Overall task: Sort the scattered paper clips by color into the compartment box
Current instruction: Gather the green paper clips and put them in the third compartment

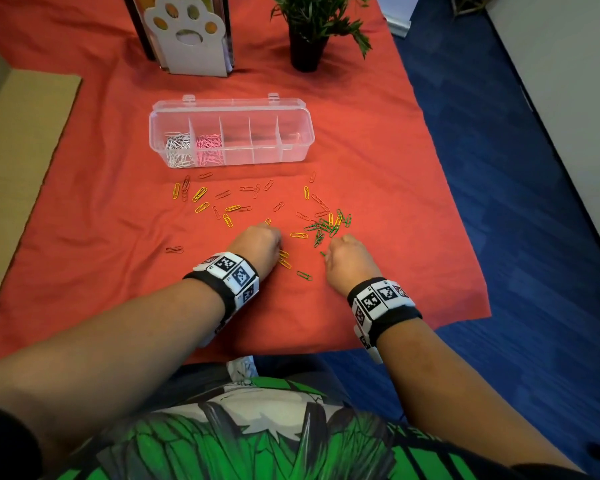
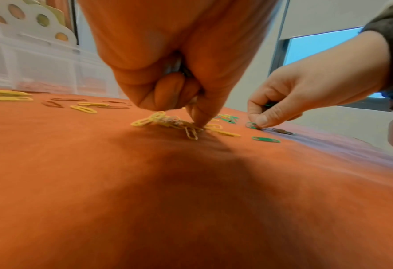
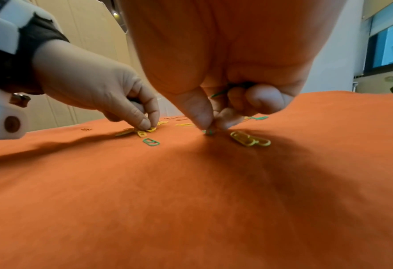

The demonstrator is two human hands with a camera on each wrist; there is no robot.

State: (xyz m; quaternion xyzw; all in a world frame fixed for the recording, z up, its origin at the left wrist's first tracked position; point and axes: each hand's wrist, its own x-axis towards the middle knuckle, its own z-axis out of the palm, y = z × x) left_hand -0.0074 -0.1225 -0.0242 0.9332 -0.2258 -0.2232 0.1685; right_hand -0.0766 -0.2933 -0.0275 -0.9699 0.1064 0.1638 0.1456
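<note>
Yellow, green and dark red paper clips lie scattered on the orange cloth. The clear compartment box stands open behind them, with white clips in its leftmost cell and pink clips in the cell beside it. My left hand is curled, its fingertips pinching a small bunch of yellow clips on the cloth. My right hand pinches a green clip between thumb and forefinger. More green clips are tucked in its curled fingers. A loose green clip lies between the hands.
A white paw-shaped holder and a potted plant stand at the back of the cloth. A pile of green clips lies just beyond my right hand. The cloth's right edge drops to blue carpet. A single red clip lies left.
</note>
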